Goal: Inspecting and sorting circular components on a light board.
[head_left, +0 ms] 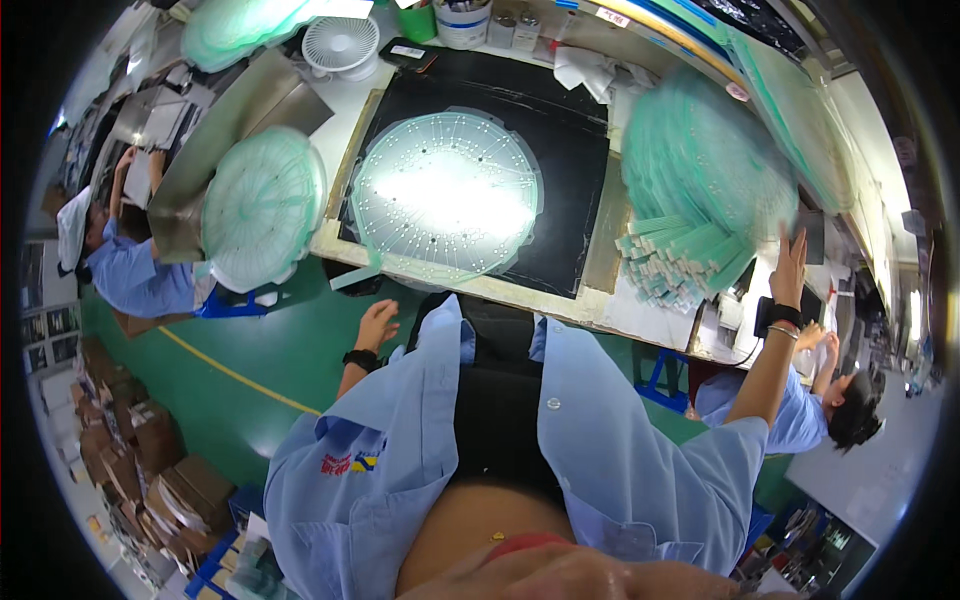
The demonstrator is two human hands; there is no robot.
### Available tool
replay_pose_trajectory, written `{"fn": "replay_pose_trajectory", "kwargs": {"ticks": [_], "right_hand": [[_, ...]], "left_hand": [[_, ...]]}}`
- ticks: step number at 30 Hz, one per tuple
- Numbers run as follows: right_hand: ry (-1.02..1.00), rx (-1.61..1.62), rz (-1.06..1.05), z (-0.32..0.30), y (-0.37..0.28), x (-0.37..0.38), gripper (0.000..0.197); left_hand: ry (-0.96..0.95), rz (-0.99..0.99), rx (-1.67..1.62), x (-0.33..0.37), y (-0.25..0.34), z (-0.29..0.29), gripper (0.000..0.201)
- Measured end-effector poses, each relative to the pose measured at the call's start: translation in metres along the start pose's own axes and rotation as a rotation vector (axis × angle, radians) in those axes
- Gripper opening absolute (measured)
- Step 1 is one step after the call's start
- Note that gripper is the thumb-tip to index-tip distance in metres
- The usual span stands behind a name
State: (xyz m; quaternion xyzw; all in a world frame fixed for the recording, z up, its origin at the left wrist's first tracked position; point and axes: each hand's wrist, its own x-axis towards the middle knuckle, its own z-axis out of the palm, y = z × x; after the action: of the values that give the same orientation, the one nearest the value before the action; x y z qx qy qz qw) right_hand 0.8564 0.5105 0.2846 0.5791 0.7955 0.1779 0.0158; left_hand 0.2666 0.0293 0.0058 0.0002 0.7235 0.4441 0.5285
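Observation:
A round translucent green film sheet [440,195] with a tail strip at its lower left lies on a black work mat [575,215], bright glare across its middle. My left hand [377,325] hangs in front of the table's near edge, below the tail. Its fingers are loosely bent and apart, holding nothing. To the right my right hand [789,272] reaches out with fingers stretched, beside the right edge of a thick fanned stack of similar film sheets [700,150]. Whether its fingertips touch the stack I cannot tell. A dark band circles each wrist.
Another pile of round sheets [262,210] stands at the left, by a metal panel [240,120]. A small white fan [341,45], a phone [408,54] and a green cup [416,20] line the back. Co-workers sit left [140,265] and right [790,400]. Cardboard boxes [190,495] fill the lower left.

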Motion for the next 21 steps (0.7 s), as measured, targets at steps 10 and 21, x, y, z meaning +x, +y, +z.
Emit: {"fn": "replay_pose_trajectory", "kwargs": {"ticks": [10, 21], "right_hand": [[0.008, 0.274, -0.12, 0.05, 0.029, 0.002, 0.071], [0.348, 0.261, -0.338, -0.036, -0.087, -0.039, 0.032]], "left_hand": [[-0.094, -0.115, -0.189, 0.016, 0.049, 0.064, 0.068], [0.255, 0.454, 0.236, -0.013, 0.079, 0.057, 0.041]]}}
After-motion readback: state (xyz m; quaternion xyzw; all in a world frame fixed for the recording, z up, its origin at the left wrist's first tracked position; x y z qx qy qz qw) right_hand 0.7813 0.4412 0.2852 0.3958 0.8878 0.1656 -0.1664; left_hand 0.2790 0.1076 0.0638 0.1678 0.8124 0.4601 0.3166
